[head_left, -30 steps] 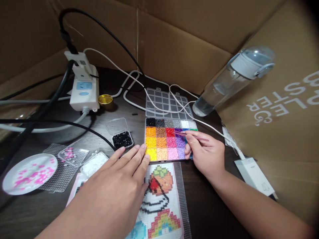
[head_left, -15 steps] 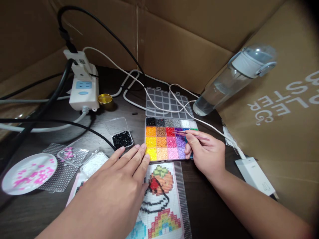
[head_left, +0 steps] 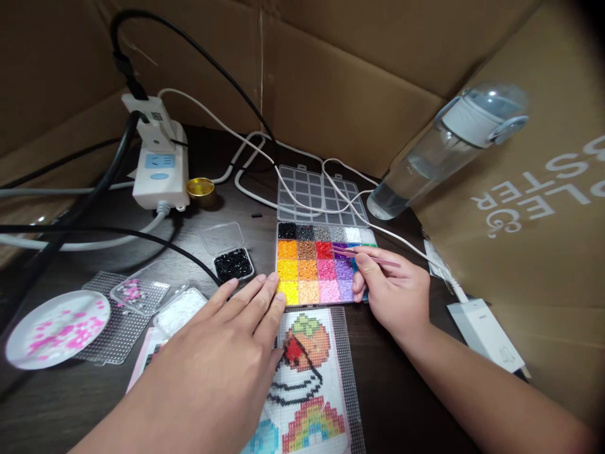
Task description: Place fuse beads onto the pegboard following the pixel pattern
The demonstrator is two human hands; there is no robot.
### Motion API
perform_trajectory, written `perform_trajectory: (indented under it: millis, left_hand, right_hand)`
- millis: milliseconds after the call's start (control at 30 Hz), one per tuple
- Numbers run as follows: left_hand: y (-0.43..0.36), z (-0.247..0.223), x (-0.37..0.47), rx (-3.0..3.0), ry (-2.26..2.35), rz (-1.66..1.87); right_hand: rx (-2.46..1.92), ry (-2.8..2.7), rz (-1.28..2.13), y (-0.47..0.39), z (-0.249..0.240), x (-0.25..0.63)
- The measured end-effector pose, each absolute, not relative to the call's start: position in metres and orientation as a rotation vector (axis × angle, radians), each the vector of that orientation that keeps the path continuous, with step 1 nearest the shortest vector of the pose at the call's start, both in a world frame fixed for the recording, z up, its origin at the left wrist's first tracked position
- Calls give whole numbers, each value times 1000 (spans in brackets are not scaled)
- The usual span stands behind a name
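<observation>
Pink tweezers [head_left: 378, 256] are pinched in my right hand [head_left: 394, 290], their tips over the red beads [head_left: 324, 250] of the bead box [head_left: 275, 265]. Whether a bead is between the tips is too small to tell. The box stands open with many colours in its compartments. My left hand [head_left: 227, 340] lies flat, fingers stretched out, across the pegboard [head_left: 352, 378] and its pattern sheet, fingertips by the box's near left corner. On the board show a black outline of beads [head_left: 302, 399], some red beads [head_left: 293, 349], and a printed persimmon and rainbow [head_left: 316, 425]. My left hand hides the board's left part.
Left of my hands are a small case of black beads [head_left: 233, 265], a case of white beads [head_left: 182, 309], a white plate [head_left: 19, 343] with pink and white beads, and a grey pegboard [head_left: 116, 337]. Behind stand a power strip [head_left: 161, 183], a gold tin [head_left: 201, 191], cables and a water bottle [head_left: 420, 164].
Hardly anything differs. The whole view has shifted very slightly; the tweezers stay over the red beads and my left hand stays flat.
</observation>
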State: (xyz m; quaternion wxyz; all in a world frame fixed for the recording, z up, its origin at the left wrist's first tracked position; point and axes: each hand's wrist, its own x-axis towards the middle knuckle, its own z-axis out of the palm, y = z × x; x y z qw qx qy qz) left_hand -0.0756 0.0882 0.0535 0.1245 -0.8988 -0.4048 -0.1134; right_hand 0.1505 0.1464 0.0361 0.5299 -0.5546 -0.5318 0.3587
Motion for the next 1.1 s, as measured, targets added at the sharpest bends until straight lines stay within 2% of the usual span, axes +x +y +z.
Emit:
perform_trajectory:
  millis: [333,467,600,700,833,1100]
  left_hand:
    - [87,55,-76,-2678,-1255,-350]
    - [85,65,-77,-2704,-1359,-471]
    - [83,75,-77,-2641,-1409,-876]
    - [80,79,-76,-2607,-1318,-1138]
    - [76,82,-73,-2599,-1256,-1263]
    - [73,81,-71,-2545,-1278,-1246]
  right_hand:
    - [-1083,-1403,739,133,36,155]
    - [-1014,-1335,1001,122,41,157]
    - [-990,-1083,1401,112,52,149]
    - [-983,-937,1578,107,62,141]
    - [-1015,-894,1646,102,68,134]
    - [-1024,-905,1714,98,65,133]
